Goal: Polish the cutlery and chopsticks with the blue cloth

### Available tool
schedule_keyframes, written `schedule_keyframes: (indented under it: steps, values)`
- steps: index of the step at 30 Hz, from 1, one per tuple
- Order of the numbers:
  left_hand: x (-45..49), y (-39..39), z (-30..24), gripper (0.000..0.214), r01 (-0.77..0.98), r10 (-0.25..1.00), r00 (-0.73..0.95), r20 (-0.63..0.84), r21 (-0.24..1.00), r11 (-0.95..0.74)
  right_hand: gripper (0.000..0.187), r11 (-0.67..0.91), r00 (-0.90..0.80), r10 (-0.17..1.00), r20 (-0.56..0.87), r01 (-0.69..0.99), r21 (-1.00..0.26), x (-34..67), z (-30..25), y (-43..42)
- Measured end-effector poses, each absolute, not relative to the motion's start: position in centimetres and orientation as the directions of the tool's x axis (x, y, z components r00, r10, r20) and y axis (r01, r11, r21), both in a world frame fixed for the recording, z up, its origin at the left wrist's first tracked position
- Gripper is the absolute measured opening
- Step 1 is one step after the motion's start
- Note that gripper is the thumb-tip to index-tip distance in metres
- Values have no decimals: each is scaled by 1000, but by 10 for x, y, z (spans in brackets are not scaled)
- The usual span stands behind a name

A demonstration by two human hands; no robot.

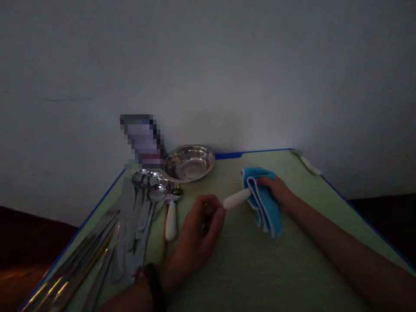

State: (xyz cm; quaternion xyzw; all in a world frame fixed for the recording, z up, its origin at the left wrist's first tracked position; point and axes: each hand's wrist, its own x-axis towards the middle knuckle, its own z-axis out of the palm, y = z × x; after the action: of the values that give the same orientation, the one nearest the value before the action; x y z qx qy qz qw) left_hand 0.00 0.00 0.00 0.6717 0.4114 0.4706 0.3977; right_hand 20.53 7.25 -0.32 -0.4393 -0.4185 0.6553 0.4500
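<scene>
A blue cloth (268,210) with white edging is folded in my right hand (279,190), whose fingers close on it. Out of the cloth's left side sticks the white handle (237,198) of a utensil; its other end is hidden in the cloth, so I cannot tell its kind. My left hand (201,227), with a dark band at the wrist, is curled, its thumb and fingertips pinched at the free end of that handle. Left of this hand lies another white-handled utensil (171,222), beside several shiny metal spoons (158,192).
A round steel bowl (189,164) stands at the table's back by the wall, next to a blurred-out phone-like object (143,141). Several long knives and other cutlery (87,247) lie along the left. One white-handled utensil (308,164) rests at the back right corner of the blue-edged table (260,273).
</scene>
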Motion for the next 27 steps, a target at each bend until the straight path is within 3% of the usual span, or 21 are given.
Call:
schedule_keyframes:
  steps: [27]
  values:
    - [2,3,1,2,205,942,195,275,927,-313,11,-264,-224,951,-211,-242,-934,208,-7,77]
